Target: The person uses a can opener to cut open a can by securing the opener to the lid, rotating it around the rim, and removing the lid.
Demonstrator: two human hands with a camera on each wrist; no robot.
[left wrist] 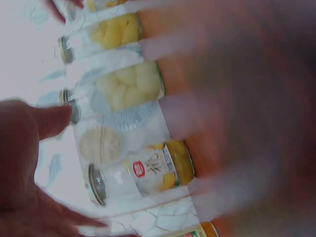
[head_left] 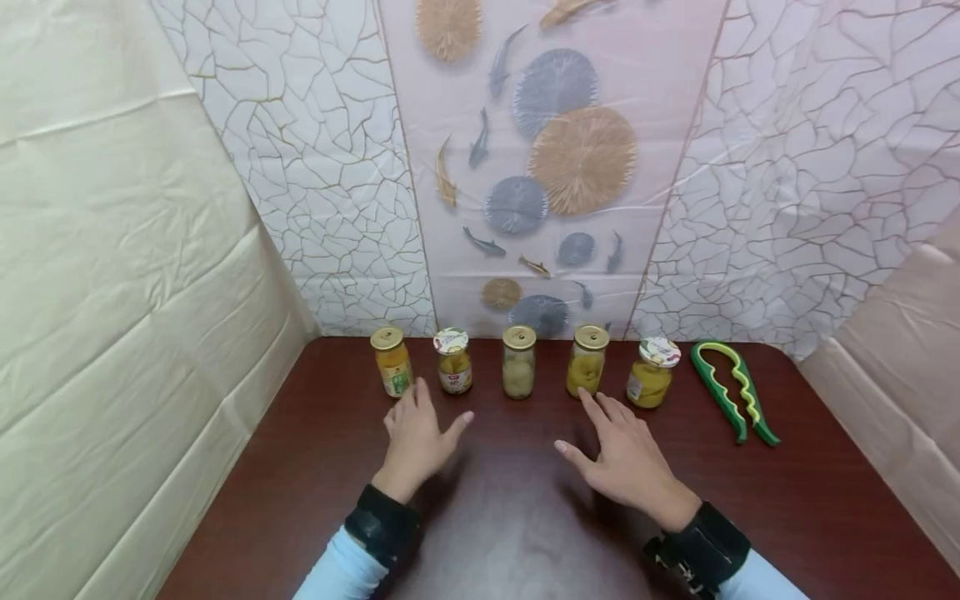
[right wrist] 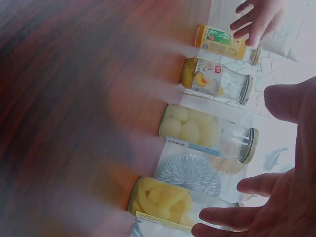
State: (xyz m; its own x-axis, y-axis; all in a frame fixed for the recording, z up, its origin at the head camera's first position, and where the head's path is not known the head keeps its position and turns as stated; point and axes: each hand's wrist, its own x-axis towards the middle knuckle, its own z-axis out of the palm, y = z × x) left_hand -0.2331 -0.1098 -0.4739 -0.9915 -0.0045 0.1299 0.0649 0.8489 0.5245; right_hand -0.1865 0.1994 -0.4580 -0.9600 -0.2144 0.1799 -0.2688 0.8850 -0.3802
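My left hand (head_left: 416, 437) is open over the table, fingers spread and thumb out to the right. Its fingertips overlap the lower part of a gold-lidded jar with orange contents (head_left: 392, 358) in the head view. Right of that jar stands a smaller jar with a patterned lid (head_left: 454, 365). A gold-lidded jar of pale round fruit (head_left: 518, 371) is in the middle. My right hand (head_left: 630, 458), also empty with fingers extended, reaches toward a gold-lidded jar of yellow fruit pieces (head_left: 587, 367). Beside it is a squat jar with a patterned lid (head_left: 651, 379).
A green jar opener (head_left: 711, 379) with wavy yellow inner edges lies at the right of the dark red table (head_left: 510, 517). Behind the row of upright jars hangs a patterned backdrop (head_left: 525, 267). Pale cloth (head_left: 150, 333) closes off the left side.
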